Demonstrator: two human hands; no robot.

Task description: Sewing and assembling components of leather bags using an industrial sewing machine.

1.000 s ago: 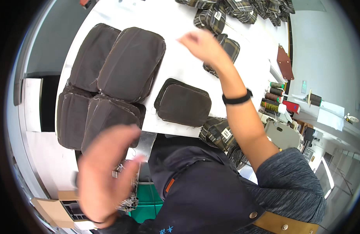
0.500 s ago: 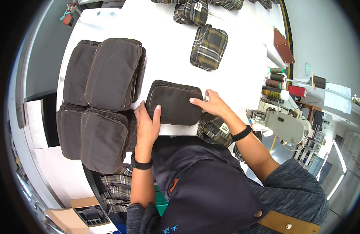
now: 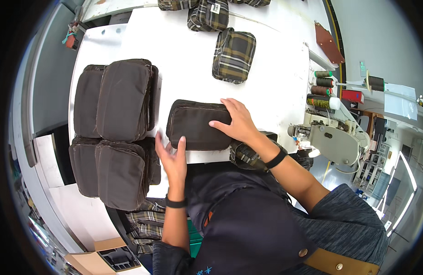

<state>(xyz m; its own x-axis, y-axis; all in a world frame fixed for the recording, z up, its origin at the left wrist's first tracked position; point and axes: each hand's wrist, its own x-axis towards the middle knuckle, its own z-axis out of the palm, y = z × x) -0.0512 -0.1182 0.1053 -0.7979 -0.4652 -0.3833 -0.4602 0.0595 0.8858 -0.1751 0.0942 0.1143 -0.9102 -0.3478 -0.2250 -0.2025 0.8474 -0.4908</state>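
A dark brown rectangular fabric pouch (image 3: pixel 197 128) with a stitched seam round its edge lies on the white table in front of me. My right hand (image 3: pixel 239 123) grips its right end, thumb on the upper face and fingers over the far right corner. Beside the near left corner is my left hand (image 3: pixel 173 160), fingers spread and thumb tip close to the pouch's near edge. Under my right forearm, a plaid pouch (image 3: pixel 248 156) is partly hidden.
Stacked dark brown pouches (image 3: pixel 124 101) stand at the left. Beyond my hands lies a plaid pouch (image 3: pixel 234 57), with several more at the far edge. A sewing machine (image 3: pixel 337 144) and thread spools (image 3: pixel 322 82) occupy the right; plaid pieces (image 3: pixel 145 224) sit lower left.
My left hand has drawn back a little from the pouch's left end, fingers now lower. My right hand has slid farther over the pouch's far right corner. The whole view has shifted slightly.
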